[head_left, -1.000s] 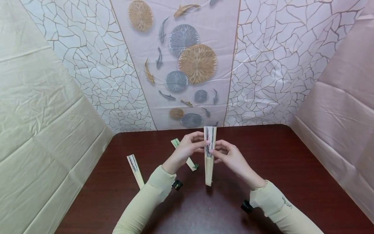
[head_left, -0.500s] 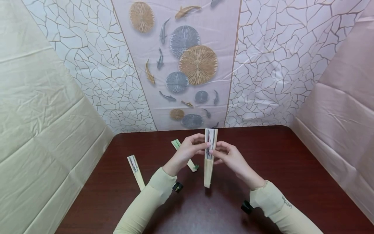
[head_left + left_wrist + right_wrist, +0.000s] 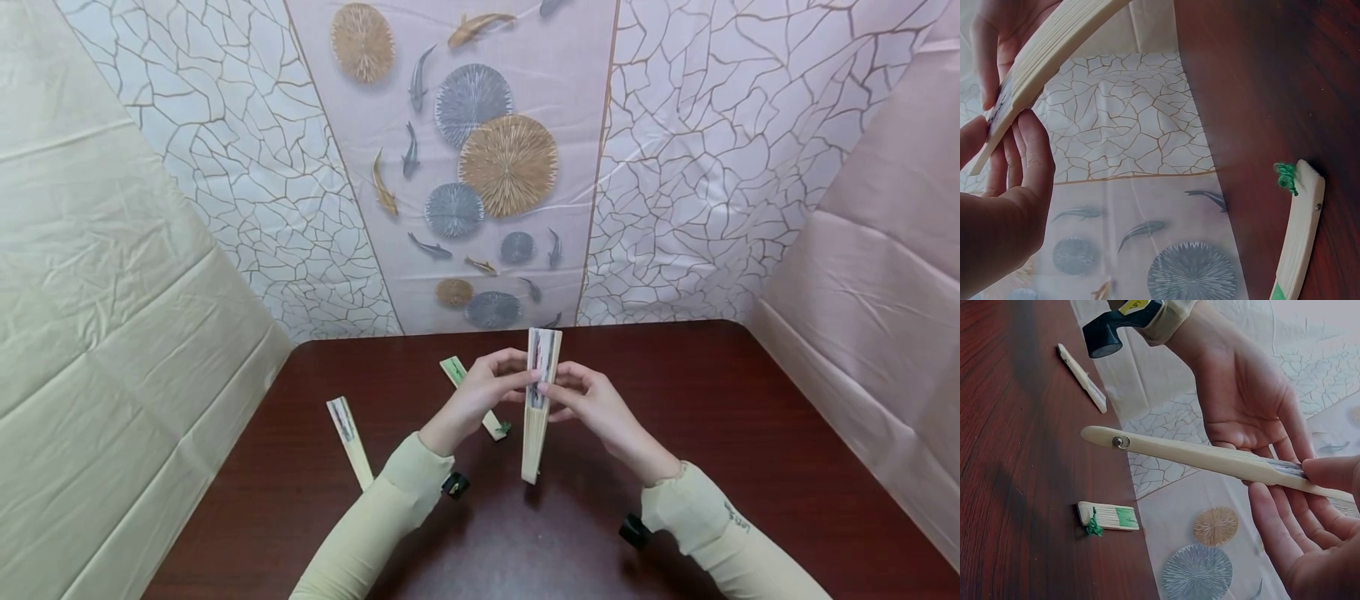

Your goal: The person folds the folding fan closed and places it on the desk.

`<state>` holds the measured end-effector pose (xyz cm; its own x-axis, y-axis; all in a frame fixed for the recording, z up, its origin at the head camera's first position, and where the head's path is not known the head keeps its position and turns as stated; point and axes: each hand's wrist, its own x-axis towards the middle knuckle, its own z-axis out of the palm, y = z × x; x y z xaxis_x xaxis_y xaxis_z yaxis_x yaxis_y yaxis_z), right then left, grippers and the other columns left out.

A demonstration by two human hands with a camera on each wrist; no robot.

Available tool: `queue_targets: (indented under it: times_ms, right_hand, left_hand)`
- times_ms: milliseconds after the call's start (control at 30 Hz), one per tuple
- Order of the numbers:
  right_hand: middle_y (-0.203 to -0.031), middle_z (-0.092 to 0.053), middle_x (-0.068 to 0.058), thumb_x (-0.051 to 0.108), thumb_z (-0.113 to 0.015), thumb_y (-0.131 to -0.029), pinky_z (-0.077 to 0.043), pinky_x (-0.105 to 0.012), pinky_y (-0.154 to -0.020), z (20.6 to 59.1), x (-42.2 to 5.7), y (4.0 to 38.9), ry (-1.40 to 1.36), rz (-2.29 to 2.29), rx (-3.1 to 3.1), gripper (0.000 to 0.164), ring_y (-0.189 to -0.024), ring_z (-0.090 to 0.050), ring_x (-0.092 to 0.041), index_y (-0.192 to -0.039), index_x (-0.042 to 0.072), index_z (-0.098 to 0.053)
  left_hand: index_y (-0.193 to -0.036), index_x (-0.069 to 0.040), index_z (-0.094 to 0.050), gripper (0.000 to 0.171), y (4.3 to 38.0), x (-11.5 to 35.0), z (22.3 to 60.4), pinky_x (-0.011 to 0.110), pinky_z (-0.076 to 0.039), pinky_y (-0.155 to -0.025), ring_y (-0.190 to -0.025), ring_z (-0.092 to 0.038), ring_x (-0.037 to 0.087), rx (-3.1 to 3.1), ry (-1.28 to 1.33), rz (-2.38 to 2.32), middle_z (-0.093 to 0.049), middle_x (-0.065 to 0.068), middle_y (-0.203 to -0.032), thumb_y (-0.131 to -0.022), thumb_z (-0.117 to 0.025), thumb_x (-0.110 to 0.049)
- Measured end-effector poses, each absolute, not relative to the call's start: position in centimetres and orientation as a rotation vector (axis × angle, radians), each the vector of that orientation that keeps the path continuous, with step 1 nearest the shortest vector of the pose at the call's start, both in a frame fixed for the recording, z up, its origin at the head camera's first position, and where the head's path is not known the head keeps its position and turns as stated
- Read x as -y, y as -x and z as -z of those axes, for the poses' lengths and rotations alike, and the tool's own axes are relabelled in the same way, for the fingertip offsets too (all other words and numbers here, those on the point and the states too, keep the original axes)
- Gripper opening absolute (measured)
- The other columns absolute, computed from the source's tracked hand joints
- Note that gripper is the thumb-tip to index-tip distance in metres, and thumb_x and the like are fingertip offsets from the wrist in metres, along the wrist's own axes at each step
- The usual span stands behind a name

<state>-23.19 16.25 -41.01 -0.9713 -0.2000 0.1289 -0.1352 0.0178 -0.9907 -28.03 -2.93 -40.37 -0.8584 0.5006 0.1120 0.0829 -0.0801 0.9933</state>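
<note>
A folded hand fan (image 3: 535,437) of pale wood stands nearly upright, tilted a little, between the two hands. My left hand (image 3: 477,398) pinches its printed upper part from the left, thumb on the near face. From the right, my right hand (image 3: 603,410) pinches the same part, its thumb slightly lower. The right wrist view shows a metal rivet (image 3: 1120,442) with a small ring at the fan's narrow end. Folded green-printed fan (image 3: 492,426) lies on the table behind the left hand, a green tassel (image 3: 1094,523) at its end.
Another folded fan (image 3: 349,437) with a grey print lies at the left, its lower end partly hidden by the left sleeve (image 3: 375,517). The dark red table (image 3: 697,417) meets a patterned cloth backdrop (image 3: 480,250) at the back and cloth walls at both sides.
The held fan has tilted slightly, its lower end shifting left and its top a touch right. Both hands keep their grip almost in place, and the fans on the table have not moved.
</note>
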Motion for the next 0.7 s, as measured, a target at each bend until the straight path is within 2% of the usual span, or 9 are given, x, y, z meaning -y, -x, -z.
queue_targets:
  times_ms: [400,700]
  right_hand:
    - [-0.106,-0.068,-0.016,0.012,-0.067,-0.098,-0.062,-0.047,-0.076,41.0,-16.3,23.5,0.369,2.209,-2.176,0.033,-0.086,-0.07,-0.018,-0.118,-0.012,-0.056]
    - [-0.102,-0.068,-0.011,0.009,-0.066,-0.098,-0.063,-0.042,-0.075,40.9,-16.3,23.7,0.363,2.278,-2.142,0.034,-0.083,-0.071,-0.017,-0.12,-0.013,-0.054]
  left_hand:
    - [-0.121,0.0,-0.065,0.029,27.9,3.2,41.0,0.037,-0.061,-0.082,-0.09,-0.069,0.016,-1.918,-0.585,-1.981,-0.068,0.006,-0.105,-0.096,-0.069,-0.013]
    - [-0.12,0.001,-0.065,0.028,27.6,3.6,42.0,0.036,-0.061,-0.078,-0.085,-0.069,0.016,-1.904,-0.577,-1.947,-0.068,0.004,-0.102,-0.096,-0.069,-0.013]
